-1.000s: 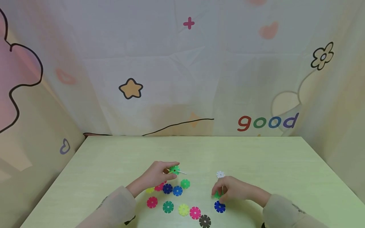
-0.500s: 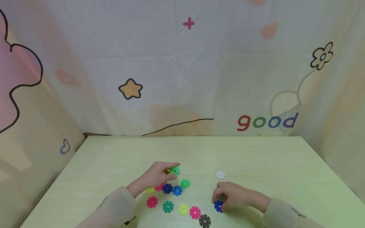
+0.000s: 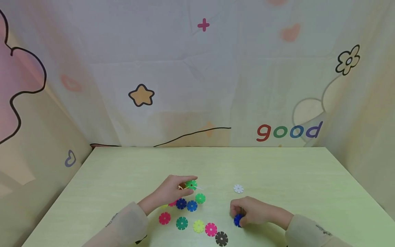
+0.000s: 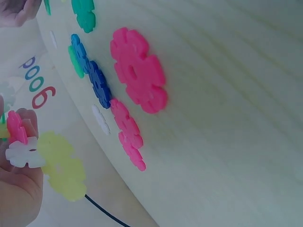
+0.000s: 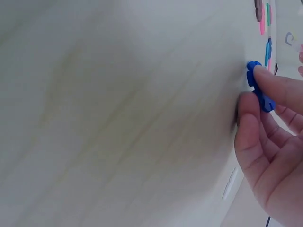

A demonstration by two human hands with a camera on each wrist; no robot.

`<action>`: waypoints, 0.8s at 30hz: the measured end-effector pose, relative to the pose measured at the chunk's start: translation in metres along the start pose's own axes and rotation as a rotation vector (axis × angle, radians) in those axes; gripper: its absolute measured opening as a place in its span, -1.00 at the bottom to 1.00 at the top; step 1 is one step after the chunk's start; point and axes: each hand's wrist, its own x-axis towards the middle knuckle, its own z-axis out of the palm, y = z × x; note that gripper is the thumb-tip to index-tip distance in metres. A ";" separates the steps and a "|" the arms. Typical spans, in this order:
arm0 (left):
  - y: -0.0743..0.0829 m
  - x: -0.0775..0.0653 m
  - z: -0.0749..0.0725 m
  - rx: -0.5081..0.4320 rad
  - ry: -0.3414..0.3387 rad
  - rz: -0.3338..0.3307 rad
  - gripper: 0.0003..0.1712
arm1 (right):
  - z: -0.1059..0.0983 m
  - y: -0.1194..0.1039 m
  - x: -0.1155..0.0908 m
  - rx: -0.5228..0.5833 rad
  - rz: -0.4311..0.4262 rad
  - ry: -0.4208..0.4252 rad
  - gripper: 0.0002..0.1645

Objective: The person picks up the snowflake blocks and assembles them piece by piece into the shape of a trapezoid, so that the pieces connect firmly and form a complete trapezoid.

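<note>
My left hand holds a joined cluster of notched plastic discs above the table, its green disc between thumb and forefinger. In the left wrist view the cluster also shows a yellow disc, a white disc and a pink disc. On the right, my right hand pinches a blue disc between thumb and fingers, close over the tabletop. The right wrist view shows this blue disc tilted on edge, with the thumb on its face. Curled fingers hide whatever else lies in that palm.
A white disc lies beyond my right hand. Between the hands lie a light green disc, a mid-blue disc and a dark blue disc. Nearer are a teal disc, a yellow disc and a dark brown disc.
My right hand has moved nearer from the green disc to the blue disc and now pinches it, the green one dropping out of sight. My left hand has shifted slightly right with its cluster.
</note>
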 end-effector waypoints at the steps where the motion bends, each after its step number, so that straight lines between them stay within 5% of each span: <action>1: 0.001 0.000 0.000 0.002 0.005 0.007 -0.49 | -0.001 0.000 0.000 0.013 -0.001 0.001 -0.74; 10: 0.004 -0.002 0.003 0.029 0.046 0.078 -0.52 | -0.010 -0.006 0.005 0.138 0.023 0.066 -0.82; 24: 0.018 -0.005 0.008 0.133 0.106 0.127 -0.59 | -0.016 -0.033 0.018 0.396 -0.104 0.288 -0.83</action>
